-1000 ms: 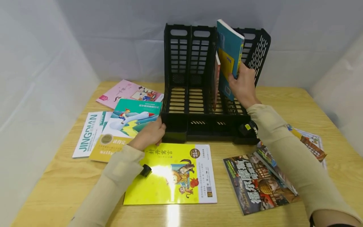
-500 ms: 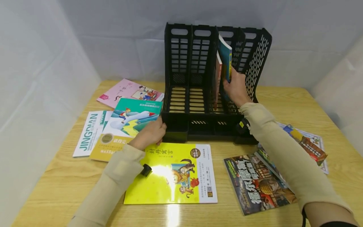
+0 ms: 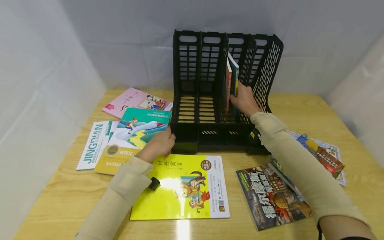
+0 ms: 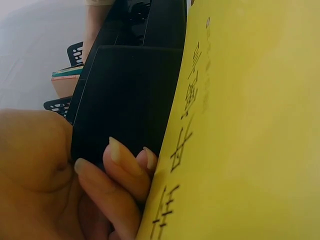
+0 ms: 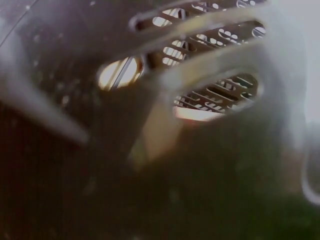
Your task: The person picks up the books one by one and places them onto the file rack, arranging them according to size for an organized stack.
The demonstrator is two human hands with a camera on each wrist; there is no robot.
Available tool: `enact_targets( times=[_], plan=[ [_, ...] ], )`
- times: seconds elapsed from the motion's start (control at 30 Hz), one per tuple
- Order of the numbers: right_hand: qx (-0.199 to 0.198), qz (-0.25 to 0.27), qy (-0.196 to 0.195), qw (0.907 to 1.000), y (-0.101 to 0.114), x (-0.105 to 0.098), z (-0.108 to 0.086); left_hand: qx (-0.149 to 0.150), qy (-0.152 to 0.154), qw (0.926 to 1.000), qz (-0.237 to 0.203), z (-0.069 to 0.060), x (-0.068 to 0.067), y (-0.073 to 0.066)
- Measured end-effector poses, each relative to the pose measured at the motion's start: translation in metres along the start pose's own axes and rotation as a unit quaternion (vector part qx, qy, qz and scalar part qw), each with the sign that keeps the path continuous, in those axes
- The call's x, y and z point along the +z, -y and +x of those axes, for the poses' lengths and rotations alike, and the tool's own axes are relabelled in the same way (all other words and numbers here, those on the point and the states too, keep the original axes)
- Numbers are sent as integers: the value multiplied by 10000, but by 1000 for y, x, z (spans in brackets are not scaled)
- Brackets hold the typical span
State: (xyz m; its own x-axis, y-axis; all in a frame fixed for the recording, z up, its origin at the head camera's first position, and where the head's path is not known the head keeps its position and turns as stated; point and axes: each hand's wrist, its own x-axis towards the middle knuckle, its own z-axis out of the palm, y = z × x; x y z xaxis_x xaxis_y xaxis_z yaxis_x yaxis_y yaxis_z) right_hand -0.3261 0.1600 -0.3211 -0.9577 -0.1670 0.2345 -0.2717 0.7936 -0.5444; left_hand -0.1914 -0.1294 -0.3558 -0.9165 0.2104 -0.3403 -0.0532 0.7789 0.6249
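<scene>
A black magazine rack [image 3: 216, 138] with upright compartments stands at the back of the table. My right hand [image 3: 244, 99] holds a teal book [image 3: 235, 75] by its spine edge, low in the third compartment from the left. A thin reddish book [image 3: 228, 83] stands against it on the left. At the rack's front left corner, my left hand [image 3: 159, 142] grips the edge; the left wrist view shows its fingers [image 4: 107, 192] curled at the black corner. The right wrist view is dark and blurred by rack slots, with that hand hidden.
A yellow book [image 3: 171, 200] lies before the rack. To the left are a green-and-yellow book [image 3: 141, 123], a white book [image 3: 91, 146] and a pink book [image 3: 129, 100]. A dark comic book [image 3: 267, 200] and other books [image 3: 327, 156] lie at the right, partly under my forearm.
My right hand has lowered the teal book into the third compartment, down beside the reddish book. My left hand has stayed at the rack's front left corner.
</scene>
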Motion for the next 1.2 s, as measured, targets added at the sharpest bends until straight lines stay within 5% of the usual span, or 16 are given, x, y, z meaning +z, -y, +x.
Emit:
enact_targets(
  times=[0.3,0.57,0.8,1.2],
  plan=[
    [153,-577,562,9966,2,0,-6,-83,29,9999,-50,-1,1,0],
    [355,360,539,9973,-4,-1,-7,-90,37,9999,-91,-1,1,1],
    [349,614,396,9967,-6,-2,-3,-33,38,9999,-115,-3,-1,1],
    [102,-829,1119,9902,1,0,-4,-3,47,9999,-119,-1,-2,2]
  ],
)
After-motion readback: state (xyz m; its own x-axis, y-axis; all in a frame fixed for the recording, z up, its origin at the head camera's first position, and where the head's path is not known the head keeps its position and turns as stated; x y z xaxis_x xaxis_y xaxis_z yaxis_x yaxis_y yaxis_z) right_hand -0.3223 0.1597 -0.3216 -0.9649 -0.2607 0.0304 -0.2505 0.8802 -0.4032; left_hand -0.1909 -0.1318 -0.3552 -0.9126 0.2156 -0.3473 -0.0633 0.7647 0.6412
